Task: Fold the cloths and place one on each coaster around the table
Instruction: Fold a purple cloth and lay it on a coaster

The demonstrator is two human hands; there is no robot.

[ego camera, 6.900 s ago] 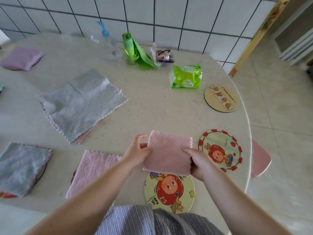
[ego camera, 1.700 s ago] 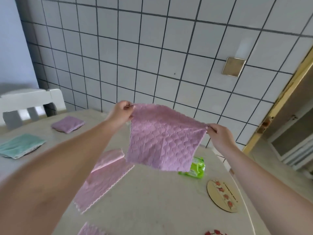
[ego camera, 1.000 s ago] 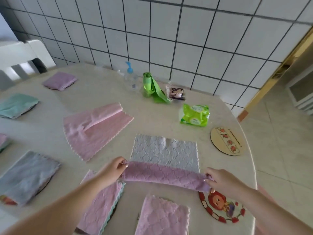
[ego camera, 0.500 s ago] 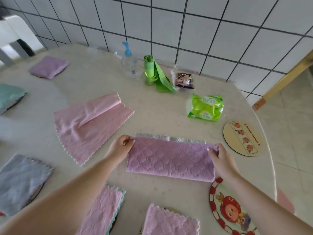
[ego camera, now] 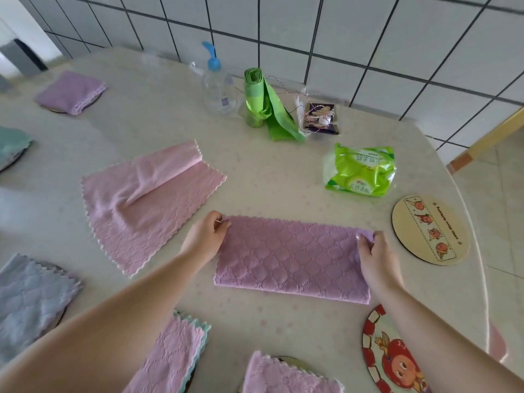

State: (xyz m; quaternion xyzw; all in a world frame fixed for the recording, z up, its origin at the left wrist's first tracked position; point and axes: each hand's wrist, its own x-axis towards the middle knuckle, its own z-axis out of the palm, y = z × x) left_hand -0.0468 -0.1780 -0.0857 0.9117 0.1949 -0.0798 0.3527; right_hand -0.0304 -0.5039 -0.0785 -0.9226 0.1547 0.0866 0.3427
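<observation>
A purple quilted cloth (ego camera: pixel 289 258) lies folded in half as a long strip on the table, in front of me. My left hand (ego camera: pixel 205 236) pinches its far left corner. My right hand (ego camera: pixel 375 255) pinches its far right corner. A bare beige coaster (ego camera: pixel 429 229) lies to the right of the strip. A bare red cartoon coaster (ego camera: pixel 388 361) sits at the near right. A pink cloth (ego camera: pixel 141 201) lies loosely spread at the left, with one edge rolled over.
Folded cloths rest on coasters: purple (ego camera: pixel 71 92) far left, teal (ego camera: pixel 11 144), grey (ego camera: pixel 28 299), pink over teal (ego camera: pixel 173 358), pink (ego camera: pixel 283 375) at the near edge. A pump bottle (ego camera: pixel 217 86), green bag roll (ego camera: pixel 262 104), dark packet (ego camera: pixel 320 119) and green pack (ego camera: pixel 360 170) stand by the tiled wall.
The purple cloth, held up in the air earlier, was laid down and its near edge brought over to the far edge. It now lies flat, folded in half, with both hands at its far corners.
</observation>
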